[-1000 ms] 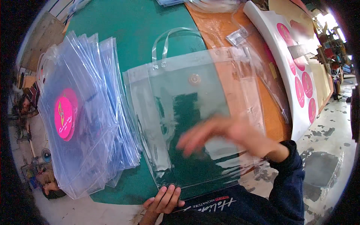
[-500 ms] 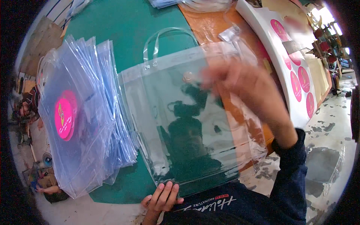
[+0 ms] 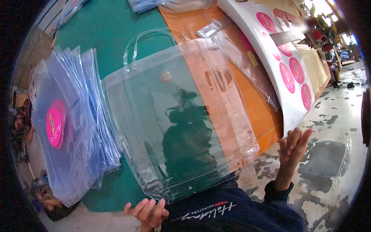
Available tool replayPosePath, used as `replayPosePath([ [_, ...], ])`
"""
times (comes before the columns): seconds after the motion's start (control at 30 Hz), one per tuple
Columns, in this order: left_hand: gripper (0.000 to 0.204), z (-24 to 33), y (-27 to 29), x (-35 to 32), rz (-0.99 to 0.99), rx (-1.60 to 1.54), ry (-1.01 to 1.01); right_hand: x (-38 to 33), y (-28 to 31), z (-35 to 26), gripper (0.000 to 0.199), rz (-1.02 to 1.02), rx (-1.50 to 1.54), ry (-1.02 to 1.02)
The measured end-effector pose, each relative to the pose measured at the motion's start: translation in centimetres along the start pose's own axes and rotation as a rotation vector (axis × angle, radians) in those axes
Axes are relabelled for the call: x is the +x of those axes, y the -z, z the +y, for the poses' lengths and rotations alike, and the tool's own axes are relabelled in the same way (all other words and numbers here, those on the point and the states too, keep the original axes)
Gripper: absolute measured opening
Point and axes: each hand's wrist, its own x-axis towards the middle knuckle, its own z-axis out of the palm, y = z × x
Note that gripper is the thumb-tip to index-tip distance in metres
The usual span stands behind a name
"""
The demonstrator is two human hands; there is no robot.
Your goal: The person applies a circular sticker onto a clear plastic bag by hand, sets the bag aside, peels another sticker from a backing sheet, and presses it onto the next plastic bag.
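A clear plastic bag (image 3: 185, 120) with a looped see-through handle (image 3: 135, 50) and a round snap button (image 3: 165, 77) lies flat before me, across the green and orange tops. My left hand (image 3: 148, 212) is at its near left corner, fingers apart and slightly bent, with nothing visible in them. Off the table's right edge, my right hand (image 3: 294, 149) is raised with its fingers stretched out and holds nothing. It is just below the near end of a white sheet (image 3: 282, 83) bearing round pink stickers (image 3: 287, 77).
On the left lies a thick stack of clear bags (image 3: 81, 123), its top one marked with a pink round sticker (image 3: 55, 125). A metal strip (image 3: 286, 38) rests on the white sheet. More plastic (image 3: 145, 4) lies at the far edge. Another person (image 3: 50, 201) sits at lower left.
My right hand has swung off the bag, toward me and to the right. My left hand has come away from the bag's near edge. The view has shifted slightly.
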Motion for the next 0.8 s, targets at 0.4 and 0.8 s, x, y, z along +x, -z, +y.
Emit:
replayPosePath([
  [0.4, 0.027, 9.0, -4.7, 9.5, -0.311, -1.067, 0.085, 5.6, 0.1, 0.7, 0.046, 0.045, -1.62, 0.899],
  [0.8, 0.06, 27.1, -18.4, 19.6, 0.117, -1.57, 0.938, 4.3, 1.5, -1.4, 0.035, -0.078, -1.47, 0.663],
])
